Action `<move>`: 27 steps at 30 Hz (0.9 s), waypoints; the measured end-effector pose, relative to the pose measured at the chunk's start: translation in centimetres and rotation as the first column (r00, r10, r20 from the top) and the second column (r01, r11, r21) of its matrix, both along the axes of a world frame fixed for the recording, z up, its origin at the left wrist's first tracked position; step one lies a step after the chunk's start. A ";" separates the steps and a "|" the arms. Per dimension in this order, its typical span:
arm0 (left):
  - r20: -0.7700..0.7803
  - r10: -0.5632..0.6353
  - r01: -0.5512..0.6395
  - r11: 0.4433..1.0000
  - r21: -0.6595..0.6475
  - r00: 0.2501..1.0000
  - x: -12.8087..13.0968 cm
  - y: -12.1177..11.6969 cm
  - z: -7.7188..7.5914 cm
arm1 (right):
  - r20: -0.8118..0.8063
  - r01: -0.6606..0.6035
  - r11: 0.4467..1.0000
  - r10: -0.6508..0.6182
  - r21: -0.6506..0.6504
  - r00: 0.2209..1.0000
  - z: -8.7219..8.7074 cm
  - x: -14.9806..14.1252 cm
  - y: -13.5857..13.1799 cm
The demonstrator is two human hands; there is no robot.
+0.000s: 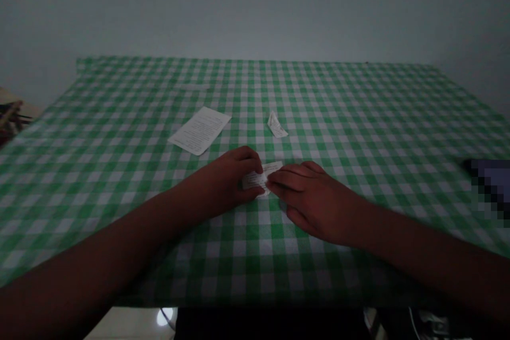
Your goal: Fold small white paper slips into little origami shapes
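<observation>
A small piece of printed paper (273,168) lies on the checked tablecloth in front of me, partly covered by my fingers. My left hand (233,178) curls over its left side, thumb at the near edge and fingertips at the far part, holding it down. From the right, my right hand (314,196) presses its closed fingertips onto the same paper. Beyond my hands, a folded scrap of printed paper (275,125) rests on the cloth. To its left lies a larger printed sheet (201,130), flat with text facing up.
The green and white checked tablecloth (358,117) covers a table that reaches back to a plain wall (255,5). A faint clear strip (194,86) lies at the back left. At the right edge is a dark, pixelated object (492,180).
</observation>
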State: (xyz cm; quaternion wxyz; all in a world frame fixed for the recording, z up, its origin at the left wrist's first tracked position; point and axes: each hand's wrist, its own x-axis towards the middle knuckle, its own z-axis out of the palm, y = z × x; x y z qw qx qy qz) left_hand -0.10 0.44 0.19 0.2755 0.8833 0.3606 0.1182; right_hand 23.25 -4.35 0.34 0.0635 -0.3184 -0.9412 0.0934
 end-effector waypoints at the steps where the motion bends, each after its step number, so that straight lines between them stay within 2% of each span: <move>1: 0.001 -0.004 0.004 1.000 0.003 1.000 0.0 0.0 0.0 | 0.002 0.000 1.000 0.000 0.005 1.000 0.0 0.0 0.0; 15: 0.020 -0.006 0.005 0.999 0.033 1.000 0.4 -0.6 0.2 | 0.058 -0.014 0.999 0.012 0.031 0.998 -0.1 0.1 -0.1; 19: 0.027 0.031 -0.034 0.994 0.105 0.999 0.9 -1.0 -0.1 | 0.029 0.000 1.000 0.000 0.017 1.000 -0.1 0.1 0.0; 27: 0.023 0.040 -0.043 0.985 0.170 0.999 1.3 -1.3 -0.5 | -0.085 -0.018 0.999 0.014 -0.047 0.996 -0.2 0.5 0.6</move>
